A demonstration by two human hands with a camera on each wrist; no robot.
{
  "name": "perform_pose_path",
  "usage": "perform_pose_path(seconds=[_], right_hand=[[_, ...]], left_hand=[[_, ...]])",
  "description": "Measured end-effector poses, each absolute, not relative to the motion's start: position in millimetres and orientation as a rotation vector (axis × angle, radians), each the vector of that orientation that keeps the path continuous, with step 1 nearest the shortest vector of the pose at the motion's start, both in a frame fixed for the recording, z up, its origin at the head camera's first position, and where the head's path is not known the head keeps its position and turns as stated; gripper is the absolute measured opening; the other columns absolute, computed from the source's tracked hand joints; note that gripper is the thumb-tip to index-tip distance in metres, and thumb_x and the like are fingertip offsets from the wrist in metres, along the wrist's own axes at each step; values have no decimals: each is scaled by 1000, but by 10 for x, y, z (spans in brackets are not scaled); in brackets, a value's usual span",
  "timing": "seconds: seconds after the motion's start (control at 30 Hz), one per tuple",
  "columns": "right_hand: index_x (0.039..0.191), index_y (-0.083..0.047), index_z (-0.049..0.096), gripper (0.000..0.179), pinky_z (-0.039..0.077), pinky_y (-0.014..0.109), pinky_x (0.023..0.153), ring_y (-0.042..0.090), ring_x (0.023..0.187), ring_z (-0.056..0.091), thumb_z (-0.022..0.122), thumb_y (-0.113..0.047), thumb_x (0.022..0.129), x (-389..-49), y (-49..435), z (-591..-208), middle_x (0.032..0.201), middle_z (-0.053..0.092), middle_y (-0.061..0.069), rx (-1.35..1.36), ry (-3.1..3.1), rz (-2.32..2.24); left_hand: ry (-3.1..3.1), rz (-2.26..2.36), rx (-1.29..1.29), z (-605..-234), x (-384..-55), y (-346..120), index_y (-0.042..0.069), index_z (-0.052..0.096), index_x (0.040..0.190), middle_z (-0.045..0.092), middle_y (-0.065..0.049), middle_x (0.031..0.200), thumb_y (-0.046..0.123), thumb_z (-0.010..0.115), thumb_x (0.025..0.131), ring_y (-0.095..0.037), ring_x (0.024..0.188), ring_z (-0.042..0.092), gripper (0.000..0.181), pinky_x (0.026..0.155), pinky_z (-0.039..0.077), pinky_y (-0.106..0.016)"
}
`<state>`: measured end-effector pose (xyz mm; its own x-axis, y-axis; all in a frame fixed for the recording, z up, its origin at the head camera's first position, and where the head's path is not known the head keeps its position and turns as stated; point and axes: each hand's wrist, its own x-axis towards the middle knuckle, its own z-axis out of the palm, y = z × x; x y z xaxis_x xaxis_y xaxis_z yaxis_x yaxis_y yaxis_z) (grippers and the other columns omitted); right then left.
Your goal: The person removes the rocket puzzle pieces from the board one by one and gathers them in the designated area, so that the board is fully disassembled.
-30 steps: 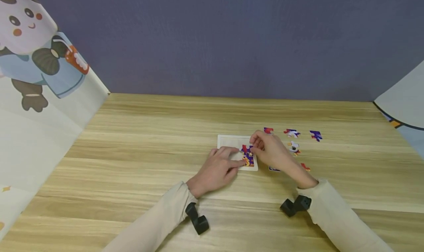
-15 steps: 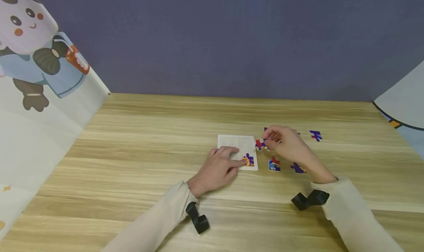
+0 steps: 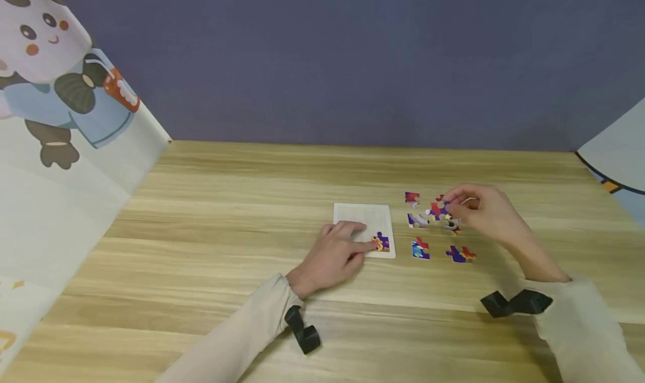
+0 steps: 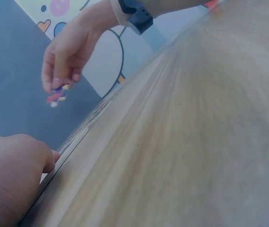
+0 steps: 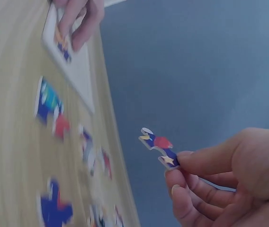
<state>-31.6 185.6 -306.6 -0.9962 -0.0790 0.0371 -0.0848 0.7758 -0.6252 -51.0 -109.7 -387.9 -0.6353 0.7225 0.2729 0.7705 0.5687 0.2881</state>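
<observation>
My right hand (image 3: 484, 209) pinches a purple and red puzzle piece (image 5: 162, 147) with a star on it, between thumb and fingers, raised above the table. Below it lie loose puzzle pieces. My left hand (image 3: 330, 257) lies with fingers extended on the white puzzle tray (image 3: 363, 209). Its index finger touches a purple and orange puzzle piece (image 3: 383, 242) in the tray's lower right corner. In the left wrist view, the left hand covers most of the tray.
Several loose pieces lie right of the tray: a red one (image 3: 412, 197), a grey-white one (image 3: 417, 220), a blue and red one (image 3: 420, 248) and a purple and red one (image 3: 459, 253). A dark blue wall (image 3: 353, 64) rises behind the wooden table (image 3: 227, 215).
My right hand has lifted the star piece away from its place above the corner piece in the tray and carried it right, over the loose pieces. The left hand has stayed put.
</observation>
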Motion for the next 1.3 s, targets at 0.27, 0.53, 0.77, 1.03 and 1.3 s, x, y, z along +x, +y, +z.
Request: perform_pose_path(seconds=[0.27,0.53,0.77,1.03,1.3], right_hand=[[109,4,63,21,52,27,56,-1,69,60,57,-9,94,-260,2199,-3150,92,66,14,38,-2913,1033],[114,10,57,26,52,25,58,-4,69,57,56,-7,93,-277,2585,-3240,83,59,-12,-63,-2948,1100],[114,9,57,27,52,27,58,0,69,56,60,-3,90,-283,2745,-3298,88,62,3,-165,-3012,1090],[116,15,53,33,56,25,62,1,69,59,60,-5,91,-311,2786,-3371,91,67,8,-196,-3079,1143],[117,19,50,34,56,25,63,3,68,61,58,-2,91,-338,2865,-3448,89,68,6,-261,-3095,1220]], left_hand=[[-2666,-602,-1278,-3873,-507,-1099,28,68,119,56,-5,135,22,53,92,-18,126,47,31,99,36,-39],[-2672,-609,-1280,-3878,-510,-1084,28,68,119,56,-4,135,22,53,92,-18,127,46,31,99,36,-39],[-2683,-624,-1273,-3869,-506,-1093,27,68,119,55,-5,135,22,53,92,-18,127,46,31,100,36,-39],[-2679,-617,-1278,-3870,-502,-1096,27,67,120,55,-5,136,22,53,92,-19,127,47,32,100,36,-39],[-2697,-611,-1270,-3877,-507,-1093,28,66,121,54,-4,137,24,53,93,-18,127,46,31,100,36,-37]])
